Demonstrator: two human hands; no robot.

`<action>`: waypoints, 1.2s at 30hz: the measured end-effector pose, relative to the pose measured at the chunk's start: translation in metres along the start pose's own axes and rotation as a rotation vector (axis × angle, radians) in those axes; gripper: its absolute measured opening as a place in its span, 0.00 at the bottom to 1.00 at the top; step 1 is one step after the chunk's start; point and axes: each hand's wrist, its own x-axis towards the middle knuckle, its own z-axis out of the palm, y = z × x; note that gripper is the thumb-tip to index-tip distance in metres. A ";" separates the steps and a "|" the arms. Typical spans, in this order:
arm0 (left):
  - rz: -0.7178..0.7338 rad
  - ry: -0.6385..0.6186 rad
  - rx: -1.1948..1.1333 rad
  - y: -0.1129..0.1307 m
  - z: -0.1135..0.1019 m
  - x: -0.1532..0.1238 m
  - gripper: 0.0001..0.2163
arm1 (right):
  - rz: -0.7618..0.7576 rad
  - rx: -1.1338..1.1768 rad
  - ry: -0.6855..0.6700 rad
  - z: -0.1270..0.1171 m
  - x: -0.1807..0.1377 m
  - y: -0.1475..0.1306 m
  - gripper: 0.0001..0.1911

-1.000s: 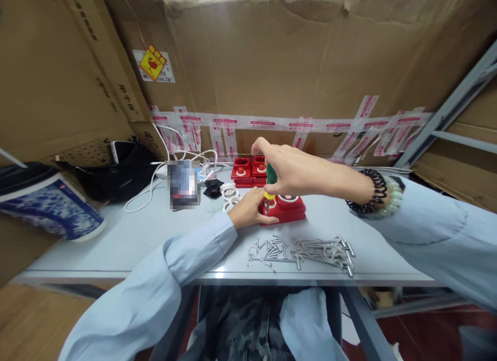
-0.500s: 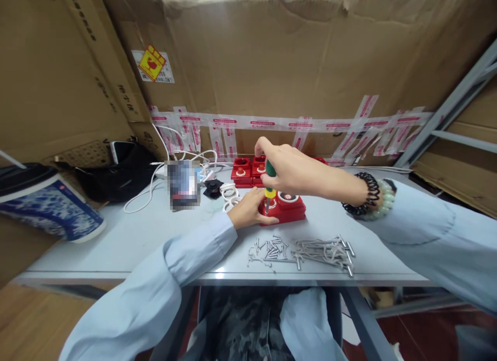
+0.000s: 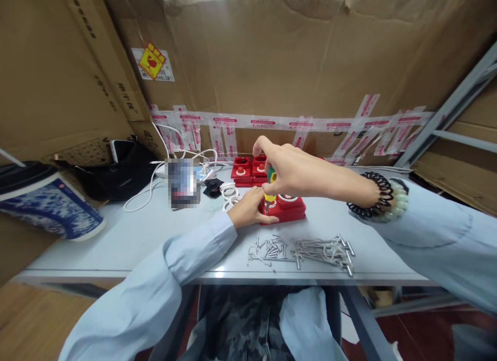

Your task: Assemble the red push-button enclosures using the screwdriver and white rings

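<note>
The right hand [image 3: 289, 167] has its grip wrapped around a green-and-yellow screwdriver [image 3: 270, 194], its shaft pointing down at the left end of a red box [image 3: 290, 212] on the table [image 3: 128, 242] just beneath; the left hand [image 3: 248, 208] holds that end, thumb along the near edge.

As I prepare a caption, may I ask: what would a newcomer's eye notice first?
At the centre, the right hand holds a green-and-yellow screwdriver against a glossy red box, whose left end the left hand grips. Nearer the viewer lie small silver screw-like metal pieces. At far left is a blue-and-white, black-lidded cup.
</note>
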 end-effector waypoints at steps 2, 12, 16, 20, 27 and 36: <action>0.017 0.012 -0.005 -0.001 0.000 0.000 0.33 | -0.032 0.006 0.053 0.002 0.001 0.001 0.21; 0.078 0.022 0.087 0.003 -0.011 -0.007 0.37 | -0.085 0.211 0.336 -0.009 -0.007 0.017 0.10; 0.136 0.101 0.047 0.011 -0.031 -0.014 0.20 | -0.058 0.266 0.549 -0.011 -0.027 0.025 0.06; 0.213 -0.045 0.053 0.010 -0.034 -0.016 0.08 | 0.051 0.408 0.848 0.008 -0.043 0.051 0.02; 0.228 -0.068 -0.012 0.003 -0.022 -0.012 0.05 | 0.313 0.921 0.813 0.056 -0.034 0.108 0.05; 0.206 0.083 0.028 0.009 -0.024 -0.014 0.10 | 0.293 1.035 0.825 0.065 -0.030 0.102 0.06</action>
